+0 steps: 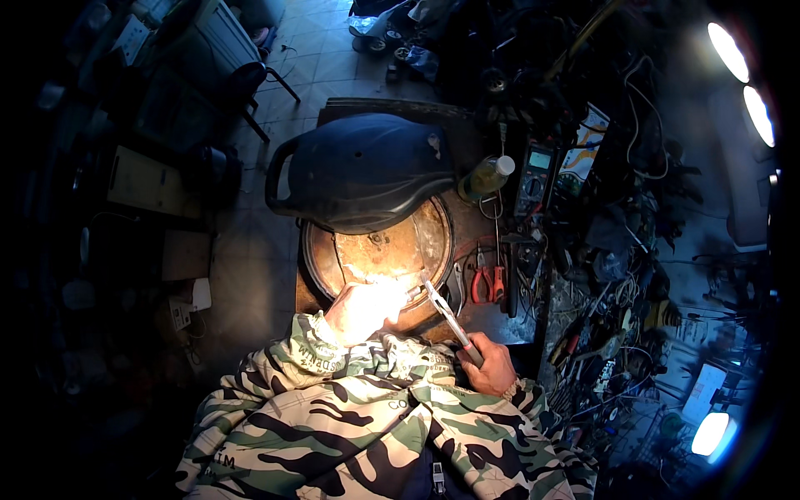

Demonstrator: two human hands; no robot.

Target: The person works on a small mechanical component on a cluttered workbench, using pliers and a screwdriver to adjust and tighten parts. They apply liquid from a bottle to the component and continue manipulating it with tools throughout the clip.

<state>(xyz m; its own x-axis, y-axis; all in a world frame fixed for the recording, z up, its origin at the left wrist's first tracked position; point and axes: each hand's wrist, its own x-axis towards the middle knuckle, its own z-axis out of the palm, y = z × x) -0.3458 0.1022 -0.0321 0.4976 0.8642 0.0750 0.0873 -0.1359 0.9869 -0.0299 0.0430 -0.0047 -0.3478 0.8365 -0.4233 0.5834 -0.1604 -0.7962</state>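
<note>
My left hand (360, 315), washed out by bright light, is closed at the front of a rusty round metal plate (379, 242); a small piece (413, 292) sticks out from its fingertips, too glared to name. My right hand (492, 368) grips a long silver hand tool (446, 308), whose upper end meets or nearly meets that small piece. A large dark plastic shell (358, 167) with a handle loop lies across the back of the plate. Red-handled pliers (483, 282) lie just right of the plate.
A capped bottle (483, 179) and a multimeter (533, 179) stand at the back right. Cables and tools (600, 350) crowd the right side. A dark chair (250, 87) stands on the tiled floor at the back left. Lamps (725, 54) glow at the right.
</note>
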